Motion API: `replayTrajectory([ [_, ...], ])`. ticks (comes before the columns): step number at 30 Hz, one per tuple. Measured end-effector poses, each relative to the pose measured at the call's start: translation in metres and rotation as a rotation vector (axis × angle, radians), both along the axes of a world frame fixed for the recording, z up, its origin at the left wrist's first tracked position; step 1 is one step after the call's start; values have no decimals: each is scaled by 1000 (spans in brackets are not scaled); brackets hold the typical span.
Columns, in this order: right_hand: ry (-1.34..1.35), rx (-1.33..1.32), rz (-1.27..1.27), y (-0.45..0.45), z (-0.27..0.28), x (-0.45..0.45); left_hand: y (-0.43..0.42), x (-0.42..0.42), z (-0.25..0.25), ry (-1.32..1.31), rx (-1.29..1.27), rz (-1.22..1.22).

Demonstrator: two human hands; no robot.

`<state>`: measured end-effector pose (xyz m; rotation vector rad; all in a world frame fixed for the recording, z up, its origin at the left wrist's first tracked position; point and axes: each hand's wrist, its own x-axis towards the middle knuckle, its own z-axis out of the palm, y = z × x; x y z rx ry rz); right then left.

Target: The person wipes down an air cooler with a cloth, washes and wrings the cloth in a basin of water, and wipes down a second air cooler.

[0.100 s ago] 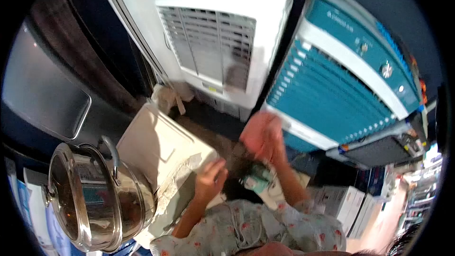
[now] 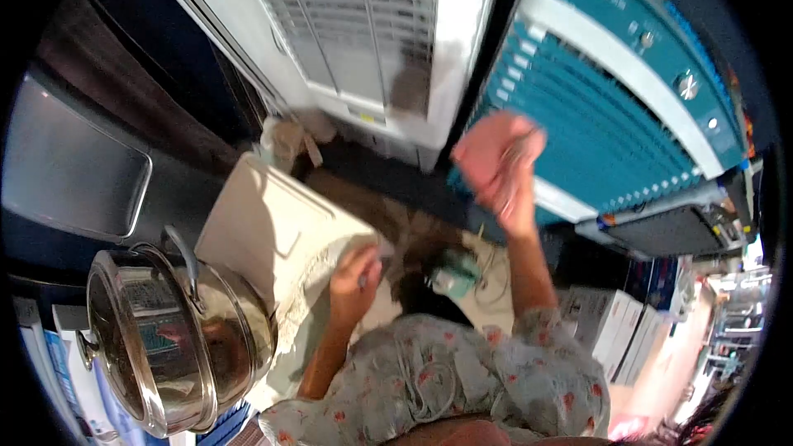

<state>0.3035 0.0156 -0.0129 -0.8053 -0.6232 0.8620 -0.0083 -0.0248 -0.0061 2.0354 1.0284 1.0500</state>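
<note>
My right hand [image 2: 519, 190] grips a folded pink cloth [image 2: 487, 157], raised in front of the teal air cooler [image 2: 570, 107]. The cloth is a little blurred. My left hand [image 2: 357, 281] is closed beside the corner of a cream-coloured panel [image 2: 273, 219]; whatever it holds, if anything, is too small to name. Crumbly pale material shows along the panel's near edge. The white air cooler [image 2: 355, 41] with a slatted grille stands beyond both hands.
A large steel pot with a glass lid [image 2: 153, 339] stands at the lower left. Behind it is a grey metal surface [image 2: 66, 165]. A small green device with a cable [image 2: 454, 272] lies low between my arms. White boxes [image 2: 599, 326] are at the right.
My right hand has risen with the pink cloth, up and to the right, across the teal cooler. My left hand has shifted slightly up. The camera view has tilted slightly downward.
</note>
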Motion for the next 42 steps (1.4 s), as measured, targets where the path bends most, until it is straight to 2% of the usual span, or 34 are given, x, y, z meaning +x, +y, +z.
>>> replayTrajectory([
  [1, 6, -25, -106, -17, 30, 18, 8, 8, 0, -25, -91, -25],
  [2, 167, -30, -60, -7, 35, 32, 20, 5, 7, -23, -166, -46],
  [6, 135, 66, -198, 4, 25, 45, 21, -5, -3, -136, -300, -19],
  [8, 149, 4, -156, 13, 30, 27, 25, -3, -2, -110, -369, 15],
  [11, -31, -86, -158, 43, -6, 19, 33, -4, -2, 26, -440, 32],
  [13, -98, -154, -157, 71, -49, 26, 37, -4, 1, -49, -493, 5],
  [16, -133, -159, -195, 102, -7, 8, 39, -7, 3, -160, -547, 28],
  [18, -425, -56, -477, 144, 19, 24, 47, -1, 7, -222, -531, 66],
  [22, -1035, 133, -1040, 207, 129, 36, 75, 8, 18, -293, -515, 111],
  [25, -1147, 19, -1183, 248, 154, 32, 82, 10, 9, -292, -430, 110],
  [28, -1289, 46, -1222, 267, 103, 38, 76, 4, 15, -251, -613, 95],
  [29, -1308, 81, -1201, 269, 78, 44, 76, 5, 13, -265, -595, 110],
  [31, -1302, -55, -1176, 267, 16, 47, 80, 6, 9, -289, -547, 136],
  [32, -1261, -113, -1035, 264, -22, 57, 82, 3, 9, -236, -535, 120],
  [33, -1275, -148, -1011, 260, -54, 60, 83, 1, 10, -187, -524, 105],
  [34, -1327, -322, -947, 252, -79, 60, 84, 0, 12, -140, -513, 91],
  [36, -1308, -330, -915, 249, -104, 64, 84, 2, 17, -128, -496, 82],
  [38, -1286, -219, -997, 253, -59, 60, 85, 6, 19, -140, -482, 74],
  [42, -1322, 64, -1190, 265, 84, 59, 85, 1, 19, -176, -448, 54],
])
